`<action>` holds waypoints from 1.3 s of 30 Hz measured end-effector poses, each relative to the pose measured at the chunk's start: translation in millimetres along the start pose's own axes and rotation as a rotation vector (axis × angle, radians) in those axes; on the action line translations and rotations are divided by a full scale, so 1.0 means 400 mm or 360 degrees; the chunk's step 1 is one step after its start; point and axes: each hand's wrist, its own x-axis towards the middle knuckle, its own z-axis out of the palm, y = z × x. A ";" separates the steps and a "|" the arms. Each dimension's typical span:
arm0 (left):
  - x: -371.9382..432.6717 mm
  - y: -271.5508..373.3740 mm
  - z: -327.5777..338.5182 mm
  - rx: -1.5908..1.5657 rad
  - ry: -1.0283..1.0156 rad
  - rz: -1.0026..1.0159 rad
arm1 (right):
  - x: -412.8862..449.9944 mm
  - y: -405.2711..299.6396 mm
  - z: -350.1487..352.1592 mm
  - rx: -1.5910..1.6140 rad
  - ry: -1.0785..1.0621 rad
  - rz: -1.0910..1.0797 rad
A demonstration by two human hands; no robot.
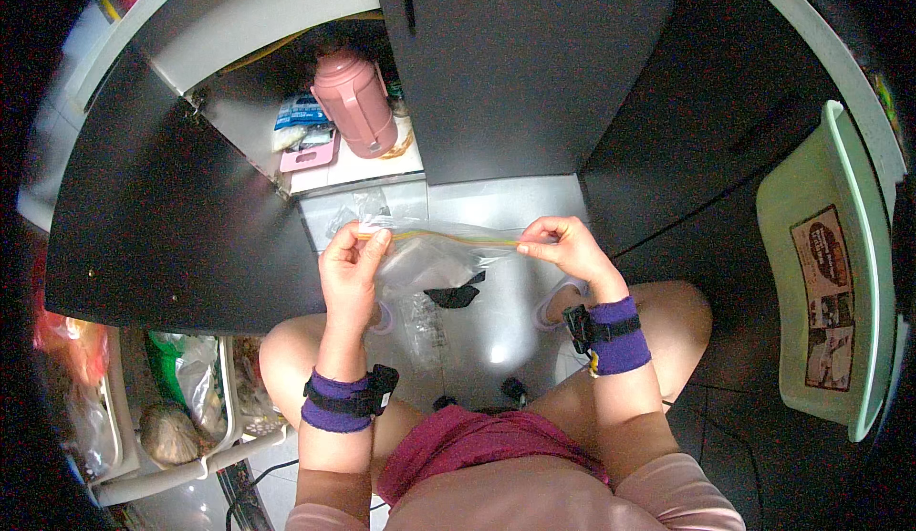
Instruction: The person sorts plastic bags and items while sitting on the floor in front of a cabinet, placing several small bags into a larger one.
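A clear plastic zip bag (436, 262) with a yellow-orange zip strip is stretched between my two hands, above the tiled floor. My left hand (352, 262) pinches one end of the strip between thumb and fingers. At the other end, my right hand (569, 245) pinches the strip the same way. A dark crumpled item (454, 293) lies beneath the bag; what it is, I cannot tell. Beyond my hands, inside the open cabinet, a pink thermos jug (356, 105) stands beside a pink plastic board or tray (309, 156) and a blue-and-white packet (299, 116).
An open dark cabinet door (186, 230) is at the left, a shut one (529, 66) ahead. Baskets with bagged goods (232, 388) stand at lower left. A pale green plastic tub (773, 230) leans at the right. A black cable (687, 209) runs along the dark panel.
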 end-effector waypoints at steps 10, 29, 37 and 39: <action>0.003 -0.004 -0.016 -0.0038 0.0071 0.0025 | 0.019 0.060 -0.004 0.0084 0.0203 -0.0044; 0.061 -0.007 -0.112 -0.0295 0.0283 -0.0295 | 0.040 -0.201 -0.032 -0.0015 0.0352 -0.0443; 0.013 0.045 0.022 0.0983 -0.0596 0.0769 | 0.032 -0.257 0.066 -0.0710 0.0173 -0.0773; 0.013 0.033 0.067 0.1022 -0.0855 0.0790 | 0.017 -0.246 0.071 -0.0755 0.0188 -0.0731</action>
